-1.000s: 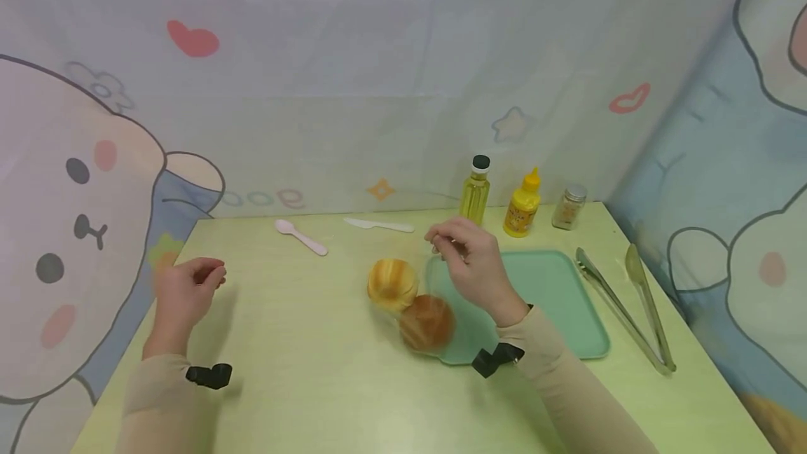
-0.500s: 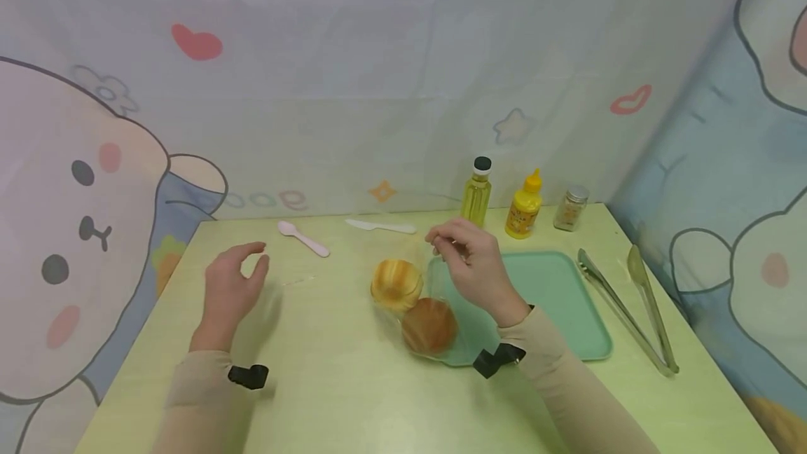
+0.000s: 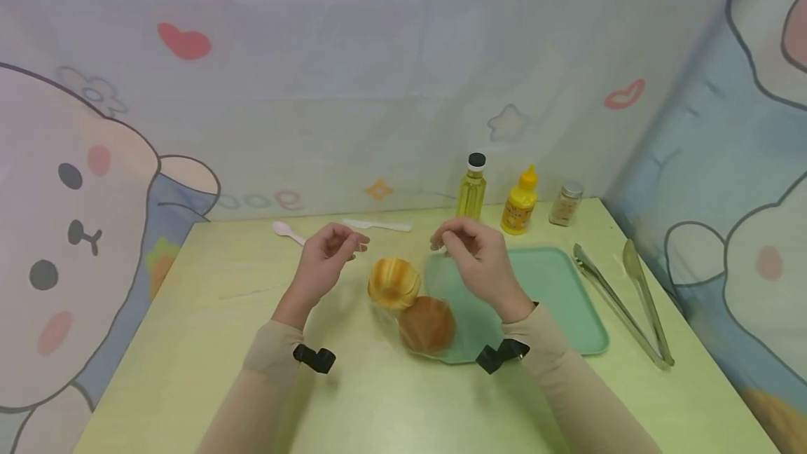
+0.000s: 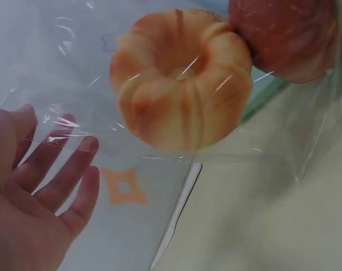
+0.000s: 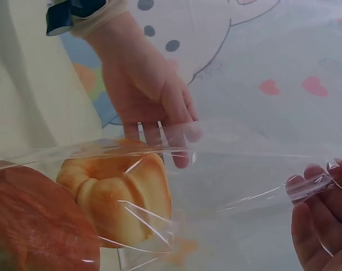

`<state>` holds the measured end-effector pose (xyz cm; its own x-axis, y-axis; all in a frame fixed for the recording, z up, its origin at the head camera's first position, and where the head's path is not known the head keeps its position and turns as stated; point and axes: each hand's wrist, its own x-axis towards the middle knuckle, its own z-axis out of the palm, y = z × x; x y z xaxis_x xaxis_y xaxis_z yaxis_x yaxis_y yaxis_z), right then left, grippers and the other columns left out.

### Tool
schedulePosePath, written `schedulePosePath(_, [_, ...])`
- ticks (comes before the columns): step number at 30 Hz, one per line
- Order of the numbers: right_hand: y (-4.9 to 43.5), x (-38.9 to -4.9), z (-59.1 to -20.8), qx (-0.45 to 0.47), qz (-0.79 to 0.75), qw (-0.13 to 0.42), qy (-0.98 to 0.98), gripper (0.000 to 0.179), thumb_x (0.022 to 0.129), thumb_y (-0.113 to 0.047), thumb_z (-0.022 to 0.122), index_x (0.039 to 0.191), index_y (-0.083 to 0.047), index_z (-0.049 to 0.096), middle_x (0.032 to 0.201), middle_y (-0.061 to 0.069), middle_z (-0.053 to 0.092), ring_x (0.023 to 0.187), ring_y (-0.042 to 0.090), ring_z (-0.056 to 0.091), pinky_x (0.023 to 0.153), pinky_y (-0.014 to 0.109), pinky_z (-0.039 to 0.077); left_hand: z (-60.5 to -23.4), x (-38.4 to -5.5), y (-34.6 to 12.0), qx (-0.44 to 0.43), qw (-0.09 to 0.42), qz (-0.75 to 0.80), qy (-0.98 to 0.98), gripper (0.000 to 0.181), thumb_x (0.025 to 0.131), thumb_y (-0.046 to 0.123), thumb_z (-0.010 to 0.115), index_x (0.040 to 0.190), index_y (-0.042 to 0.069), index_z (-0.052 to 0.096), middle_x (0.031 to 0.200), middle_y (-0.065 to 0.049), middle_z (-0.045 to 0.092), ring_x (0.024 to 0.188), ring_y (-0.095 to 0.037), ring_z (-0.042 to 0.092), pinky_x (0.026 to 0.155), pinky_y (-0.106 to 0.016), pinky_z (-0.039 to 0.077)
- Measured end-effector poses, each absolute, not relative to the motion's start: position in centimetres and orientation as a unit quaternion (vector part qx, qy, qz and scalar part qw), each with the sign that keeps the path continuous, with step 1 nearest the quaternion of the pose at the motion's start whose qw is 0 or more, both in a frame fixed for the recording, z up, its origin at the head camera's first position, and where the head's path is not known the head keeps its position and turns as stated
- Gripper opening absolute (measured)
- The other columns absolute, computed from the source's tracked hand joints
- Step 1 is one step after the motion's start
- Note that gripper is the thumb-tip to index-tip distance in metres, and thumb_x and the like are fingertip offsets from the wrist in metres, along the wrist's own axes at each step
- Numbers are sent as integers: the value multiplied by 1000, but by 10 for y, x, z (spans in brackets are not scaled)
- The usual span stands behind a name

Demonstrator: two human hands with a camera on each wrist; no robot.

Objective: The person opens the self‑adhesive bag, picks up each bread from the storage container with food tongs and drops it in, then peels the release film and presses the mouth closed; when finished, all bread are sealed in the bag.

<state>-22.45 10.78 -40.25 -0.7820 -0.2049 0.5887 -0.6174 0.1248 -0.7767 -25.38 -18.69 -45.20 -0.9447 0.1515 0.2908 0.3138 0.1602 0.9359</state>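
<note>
A clear plastic bag holds a golden, ridged bread roll and a round brown bun. Its lower part lies over the left edge of the green tray. At the bag's upper right, my right hand pinches the film between thumb and fingers, as the right wrist view shows. My left hand is at the opposite side of the bag, fingers apart and loosely bent. In the left wrist view the film's edge overlaps its fingertips.
Along the back stand an oil bottle, a yellow squeeze bottle and a spice jar. A white knife and pink spoon lie left of them. Metal tongs lie right of the tray. A thin clear strip lies at left.
My left hand has moved right from the table's left side to the bag, and its fingers have spread from a pinched pose. A thin clear strip now shows on the table. My right hand stays put.
</note>
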Motion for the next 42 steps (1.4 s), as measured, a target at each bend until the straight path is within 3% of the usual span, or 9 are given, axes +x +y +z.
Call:
schedulePosePath(4, [113, -227, -401, 247, 634, 161, -715, 12, 105, -3, 61, 103, 4, 71, 93, 16, 75, 84, 15, 73, 75, 32, 60, -450, -249, -183, -181, 78, -676, -710, 25, 110, 21, 58, 113, -4, 60, 125, -15, 74, 113, -19, 73, 100, -33, 57])
schedulePosePath(8, [116, -231, -402, 211, 673, 138, -695, 16, 107, -7, 59, 106, 7, 68, 93, 8, 74, 86, 15, 73, 76, 30, 61, -445, -240, -178, -238, 79, -740, -625, 23, 112, 18, 52, 104, -4, 54, 125, -15, 75, 121, -30, 71, 111, -43, 51])
schedulePosePath(14, [114, -235, -408, 199, 717, 101, -660, 19, 110, -11, 55, 114, 6, 64, 98, 1, 74, 93, 16, 73, 83, 29, 62, -436, -230, -164, -265, 138, -764, -572, 19, 115, 21, 45, 99, 11, 49, 104, -7, 81, 100, -25, 78, 101, -43, 58])
schedulePosePath(19, [111, -237, -417, 225, 712, 67, -662, 26, 110, -10, 54, 130, 6, 60, 111, 7, 74, 102, 14, 73, 90, 31, 61, -430, -227, -157, -245, 187, -764, -567, 16, 115, 19, 45, 101, 10, 48, 99, -8, 81, 94, -23, 79, 95, -40, 61])
schedulePosePath(23, [109, -236, -419, 235, 695, 69, -676, 31, 104, -4, 65, 132, 8, 60, 114, 12, 73, 104, 15, 72, 91, 29, 60, -429, -225, -154, -229, 189, -761, -577, 16, 114, 19, 47, 101, 11, 48, 99, -8, 81, 95, -22, 79, 97, -41, 60])
schedulePosePath(30, [111, -240, -417, 210, 682, 111, -692, 18, 100, -5, 71, 117, 3, 71, 101, 5, 75, 94, 21, 73, 83, 28, 62, -433, -220, -157, -200, 191, -754, -596, 17, 113, 20, 51, 101, 8, 49, 99, -11, 81, 94, -21, 80, 101, -43, 58])
schedulePosePath(32, [111, -240, -416, 206, 680, 92, -698, 24, 100, -5, 71, 122, 4, 69, 107, 9, 73, 98, 17, 72, 85, 27, 61, -434, -219, -158, -198, 191, -754, -597, 18, 113, 19, 51, 102, 5, 48, 99, -13, 80, 94, -21, 80, 101, -43, 58])
schedulePosePath(36, [106, -239, -415, 220, 654, 45, -723, 41, 96, -5, 74, 135, 2, 62, 123, 17, 68, 113, 23, 68, 93, 29, 60, -434, -219, -158, -206, 192, -750, -599, 16, 113, 16, 50, 102, 5, 49, 99, -15, 80, 94, -21, 80, 100, -43, 58])
schedulePosePath(42, [84, -233, -414, 234, 588, 83, -770, 51, 90, -16, 84, 136, -4, 64, 127, 11, 68, 116, 28, 67, 91, 37, 61, -433, -218, -153, -232, 195, -745, -595, 13, 113, 12, 46, 102, 5, 49, 102, -18, 79, 96, -22, 79, 100, -43, 58])
